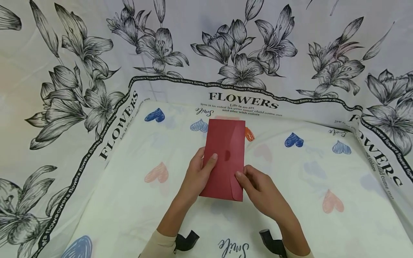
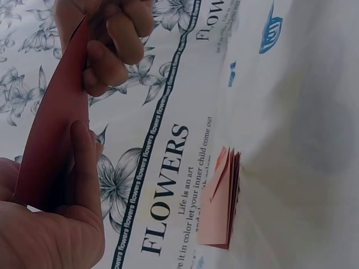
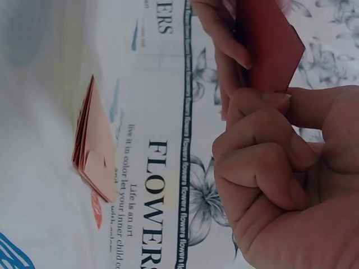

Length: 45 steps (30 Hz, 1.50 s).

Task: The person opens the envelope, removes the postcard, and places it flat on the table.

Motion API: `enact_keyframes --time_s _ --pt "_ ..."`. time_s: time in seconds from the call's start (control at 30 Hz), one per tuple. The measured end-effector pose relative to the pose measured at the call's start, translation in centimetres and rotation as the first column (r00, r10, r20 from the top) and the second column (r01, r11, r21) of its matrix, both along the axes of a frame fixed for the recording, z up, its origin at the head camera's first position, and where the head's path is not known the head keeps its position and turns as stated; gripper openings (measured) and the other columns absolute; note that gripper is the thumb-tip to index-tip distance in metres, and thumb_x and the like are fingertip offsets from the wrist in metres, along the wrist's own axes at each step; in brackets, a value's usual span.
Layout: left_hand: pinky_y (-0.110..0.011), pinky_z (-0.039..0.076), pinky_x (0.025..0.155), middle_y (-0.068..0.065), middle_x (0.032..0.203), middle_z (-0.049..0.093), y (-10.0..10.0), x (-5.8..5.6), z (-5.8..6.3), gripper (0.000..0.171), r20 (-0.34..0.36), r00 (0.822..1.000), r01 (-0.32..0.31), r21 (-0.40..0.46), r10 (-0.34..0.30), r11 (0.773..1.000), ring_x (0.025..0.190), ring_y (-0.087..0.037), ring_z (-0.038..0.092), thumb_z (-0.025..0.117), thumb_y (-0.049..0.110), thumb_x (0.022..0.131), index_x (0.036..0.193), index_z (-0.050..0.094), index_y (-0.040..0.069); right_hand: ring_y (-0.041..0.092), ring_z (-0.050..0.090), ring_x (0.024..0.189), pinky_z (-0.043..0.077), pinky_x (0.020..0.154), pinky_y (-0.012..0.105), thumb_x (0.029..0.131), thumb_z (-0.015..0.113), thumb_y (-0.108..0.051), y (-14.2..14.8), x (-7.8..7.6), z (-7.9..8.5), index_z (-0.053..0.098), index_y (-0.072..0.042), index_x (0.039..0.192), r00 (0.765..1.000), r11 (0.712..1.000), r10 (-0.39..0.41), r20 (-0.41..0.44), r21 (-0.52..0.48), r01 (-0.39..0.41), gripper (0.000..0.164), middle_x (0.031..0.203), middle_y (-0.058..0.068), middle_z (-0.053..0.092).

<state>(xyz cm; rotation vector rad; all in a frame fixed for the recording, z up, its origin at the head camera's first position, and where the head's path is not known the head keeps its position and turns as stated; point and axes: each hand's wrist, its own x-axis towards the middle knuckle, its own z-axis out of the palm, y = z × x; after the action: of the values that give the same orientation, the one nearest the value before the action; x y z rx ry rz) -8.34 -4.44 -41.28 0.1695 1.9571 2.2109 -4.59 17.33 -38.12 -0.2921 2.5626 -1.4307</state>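
Note:
A red envelope [image 1: 224,143] is held up above the cloth, its flap side facing me and a small dark oval mark near its middle. My left hand [image 1: 197,175] grips its left edge, thumb on the front and the other fingers behind it. At the lower right edge, my right hand [image 1: 266,193] pinches the envelope between thumb and curled fingers. In the right wrist view, the right hand [image 3: 269,168] has its fingers folded in below the envelope [image 3: 266,47]. The left wrist view shows the envelope [image 2: 53,123] bowed, nearly edge-on.
Behind the held envelope, a small stack of pinkish-red envelopes [image 2: 216,218] lies on the white cloth [image 1: 129,211], mostly hidden in the head view. Hearts and lettering are printed on the cloth. A flower-printed fabric [image 1: 180,18] rises at the back and sides.

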Motion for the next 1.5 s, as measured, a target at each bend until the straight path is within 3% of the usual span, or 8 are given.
enact_keyframes --time_s 0.1,0.2,0.33,0.53,0.9,1.17,1.3,1.5 --pt "-0.043 0.062 0.082 -0.010 0.117 0.073 -0.1 0.2 0.2 0.041 -0.002 1.000 -0.001 -0.009 0.001 1.000 0.099 -0.028 0.075 0.060 0.036 0.109 0.147 0.052 0.022 0.011 0.045 0.059 0.040 0.052 0.026 0.109 0.057 -0.047 -0.2 0.6 -0.1 0.061 -0.019 0.100 0.999 0.999 -0.032 -0.002 0.026 0.032 0.030 0.072 0.000 0.055" --pt "-0.043 0.063 0.078 -0.008 0.111 0.075 0.1 0.5 0.2 0.037 -0.039 0.999 -0.026 -0.031 0.025 0.999 0.094 -0.027 0.076 0.061 0.035 0.109 0.144 0.054 0.023 0.013 0.054 0.066 0.046 0.053 0.027 0.107 0.061 -0.046 -0.5 1.0 -0.4 0.062 -0.019 0.120 0.992 0.993 -0.087 -0.088 0.074 0.093 0.030 0.086 -0.003 0.063" --pt "-0.041 0.063 0.079 -0.003 0.109 0.076 0.9 1.2 0.0 0.034 -0.146 0.988 -0.052 -0.073 0.041 0.996 0.093 -0.021 0.077 0.061 0.030 0.109 0.141 0.053 0.024 0.013 0.062 0.083 0.053 0.059 0.028 0.102 0.068 -0.050 -1.2 1.0 -0.7 0.040 -0.017 0.159 0.953 0.964 -0.158 -0.259 0.169 0.205 0.072 0.117 0.000 0.067" --pt "-0.036 0.062 0.085 0.003 0.117 0.075 2.2 2.5 0.1 0.038 -0.249 0.968 -0.059 -0.116 0.029 0.991 0.101 -0.012 0.075 0.059 0.027 0.110 0.147 0.047 0.022 0.013 0.063 0.089 0.055 0.064 0.028 0.096 0.075 -0.052 -1.8 0.8 -0.9 0.025 -0.010 0.168 0.913 0.925 -0.177 -0.368 0.254 0.282 0.097 0.121 0.007 0.066" --pt "-0.037 0.062 0.088 0.001 0.127 0.073 2.1 2.8 0.2 0.043 -0.230 0.973 -0.042 -0.134 0.010 0.990 0.108 -0.015 0.075 0.058 0.026 0.110 0.150 0.044 0.023 0.013 0.068 0.093 0.058 0.066 0.027 0.104 0.068 -0.036 -1.4 1.0 -1.2 0.024 -0.014 0.169 0.922 0.930 -0.140 -0.362 0.270 0.247 0.082 0.131 0.008 0.070" --pt "-0.040 0.062 0.089 0.001 0.129 0.071 1.7 2.4 0.4 0.038 -0.197 0.979 -0.063 -0.060 0.050 0.996 0.110 -0.019 0.074 0.058 0.022 0.110 0.146 0.048 0.024 0.010 0.070 0.101 0.057 0.071 0.028 0.111 0.056 -0.030 0.0 1.6 -0.9 0.034 -0.025 0.164 0.933 0.971 -0.160 -0.321 0.121 0.208 0.058 0.143 -0.001 0.067" --pt "-0.039 0.062 0.089 0.002 0.129 0.071 1.4 2.2 0.4 0.037 -0.196 0.979 -0.066 -0.052 0.055 0.996 0.111 -0.018 0.073 0.058 0.022 0.110 0.145 0.049 0.024 0.012 0.071 0.102 0.059 0.073 0.030 0.109 0.058 -0.022 0.3 1.7 -0.9 0.035 -0.023 0.160 0.911 0.967 -0.215 -0.351 0.057 0.250 0.056 0.139 -0.001 0.069" --pt "-0.046 0.059 0.093 -0.001 0.127 0.072 0.7 1.8 0.2 0.034 -0.143 0.989 -0.041 0.017 0.043 0.999 0.113 -0.023 0.072 0.058 0.024 0.110 0.143 0.050 0.024 0.013 0.069 0.101 0.053 0.083 0.019 0.104 0.056 0.000 0.9 1.5 -1.1 0.044 -0.006 0.138 0.840 0.948 -0.301 -0.451 -0.044 0.316 0.037 0.126 0.001 0.072"
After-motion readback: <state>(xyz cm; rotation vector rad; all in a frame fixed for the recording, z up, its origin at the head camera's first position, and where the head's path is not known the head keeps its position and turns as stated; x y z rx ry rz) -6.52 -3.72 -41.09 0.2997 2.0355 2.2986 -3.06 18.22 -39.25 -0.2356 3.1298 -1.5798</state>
